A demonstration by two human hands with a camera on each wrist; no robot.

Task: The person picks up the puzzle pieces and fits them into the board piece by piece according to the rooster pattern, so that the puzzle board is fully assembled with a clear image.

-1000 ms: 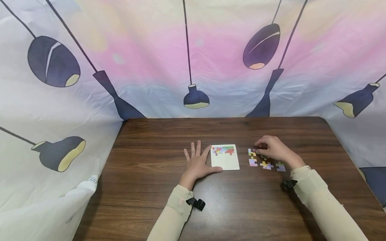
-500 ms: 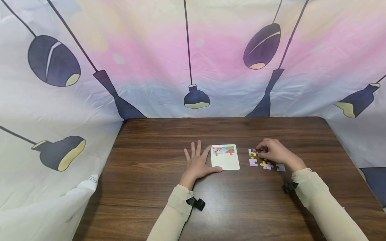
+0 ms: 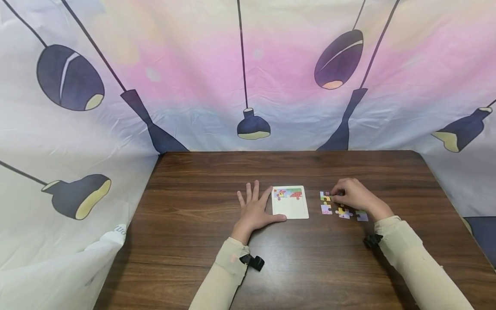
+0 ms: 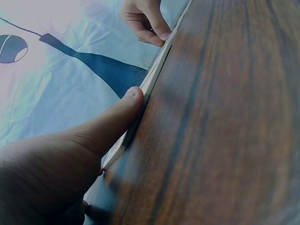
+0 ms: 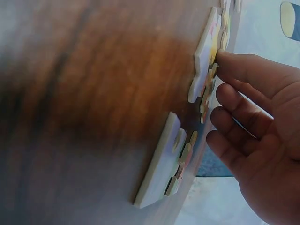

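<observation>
the flat, square white jigsaw board [image 3: 290, 209] lies between the two hands on the dark brown wood-grain table [image 3: 201, 258], touching the left hand [image 3: 253, 214] and well to the left of the right hand [image 3: 354, 196]. the left hand is spread with straight fingers, forefinger at the board's far left corner, thumb on its near edge. the right hand has bent fingers and its thumb tip low among the loose pieces; from where i stand, i cannot tell whether it grips one.

being roughly square, the board offers no long axis; its multicoloured printed strip [image 3: 287, 193] runs left to right along the far side, plain white nearer the person.

at the right hand's left lies a yellow-and-green piece [image 3: 325, 196]; on its near side, a yellow-and-lilac piece [image 3: 343, 212]. in my judgement, the governing relation is the leftward span from pieces to board: right hand nearer the former, left hand the latter.
</observation>
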